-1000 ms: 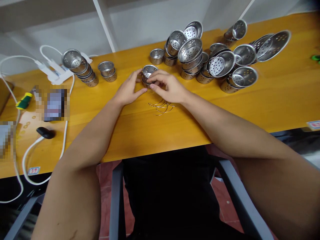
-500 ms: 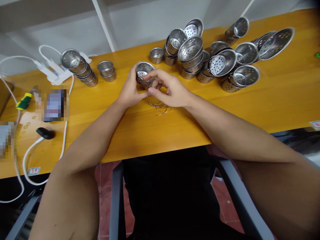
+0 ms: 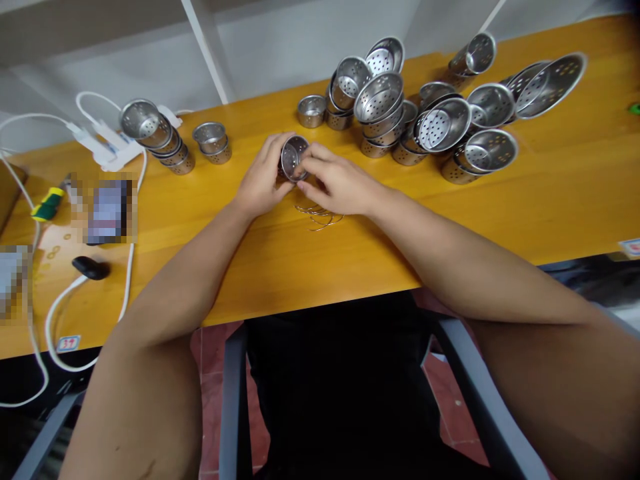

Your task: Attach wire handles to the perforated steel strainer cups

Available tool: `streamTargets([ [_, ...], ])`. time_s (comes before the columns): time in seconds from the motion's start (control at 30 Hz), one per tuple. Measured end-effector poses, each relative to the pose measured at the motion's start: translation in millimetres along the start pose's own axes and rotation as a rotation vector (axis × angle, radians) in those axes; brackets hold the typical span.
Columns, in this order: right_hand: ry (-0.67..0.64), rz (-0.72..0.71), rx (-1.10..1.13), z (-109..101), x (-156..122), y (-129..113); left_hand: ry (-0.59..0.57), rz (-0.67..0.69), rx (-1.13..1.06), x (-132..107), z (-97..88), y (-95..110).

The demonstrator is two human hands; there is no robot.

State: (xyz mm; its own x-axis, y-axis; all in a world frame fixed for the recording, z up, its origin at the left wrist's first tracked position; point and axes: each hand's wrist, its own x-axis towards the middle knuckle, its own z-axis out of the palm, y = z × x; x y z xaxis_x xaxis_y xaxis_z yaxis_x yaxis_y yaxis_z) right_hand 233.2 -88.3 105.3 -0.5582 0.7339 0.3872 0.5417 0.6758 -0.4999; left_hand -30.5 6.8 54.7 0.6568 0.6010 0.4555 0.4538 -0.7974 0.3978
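Observation:
A perforated metal cup [image 3: 291, 157] is tilted so that its mouth faces right and toward me. My left hand [image 3: 265, 175] wraps round its left side, thumb along the near side. At the cup's near right rim is my right hand [image 3: 334, 177], its fingers reaching into the mouth and its thumb just below the edge, pinching there. Its fingertips partly cover the rim. Several thin bent wires [image 3: 320, 215] lie on the table just below my hands.
Nested perforated cups [image 3: 379, 100] crowd the table [image 3: 310, 267] at the back right. To the left stand a taller stack [image 3: 150, 127], a short stack [image 3: 211, 139], a white power strip [image 3: 113, 157], a blurred phone [image 3: 107, 210], a screwdriver [image 3: 49, 204] and a black mouse-like object [image 3: 91, 267].
The cup has tipped over, its mouth turning from upward to the right and toward me. My right hand's fingers have closed in on its rim.

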Motion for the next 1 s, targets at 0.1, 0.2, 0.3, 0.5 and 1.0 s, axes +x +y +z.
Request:
streamTargets([
  [0.1,0.06,0.029,-0.038,-2.0,0.3,1.3,0.038,0.073,-0.029,0.8,0.3,-3.1],
  [0.2,0.103,0.02,-0.052,-3.3,2.1,2.4,0.027,0.075,-0.025,2.1,1.6,-4.8],
  [0.3,0.099,0.031,-0.048,-2.8,3.8,2.8,0.021,0.135,-0.015,4.2,3.7,-4.7],
  [0.5,0.134,0.062,-0.015,-0.4,6.7,8.4,0.045,0.138,0.017,6.1,9.4,-0.3],
  [1.0,0.397,-0.093,0.361,7.2,4.0,21.5,0.683,-0.213,0.172,-6.6,-56.4,-86.4],
])
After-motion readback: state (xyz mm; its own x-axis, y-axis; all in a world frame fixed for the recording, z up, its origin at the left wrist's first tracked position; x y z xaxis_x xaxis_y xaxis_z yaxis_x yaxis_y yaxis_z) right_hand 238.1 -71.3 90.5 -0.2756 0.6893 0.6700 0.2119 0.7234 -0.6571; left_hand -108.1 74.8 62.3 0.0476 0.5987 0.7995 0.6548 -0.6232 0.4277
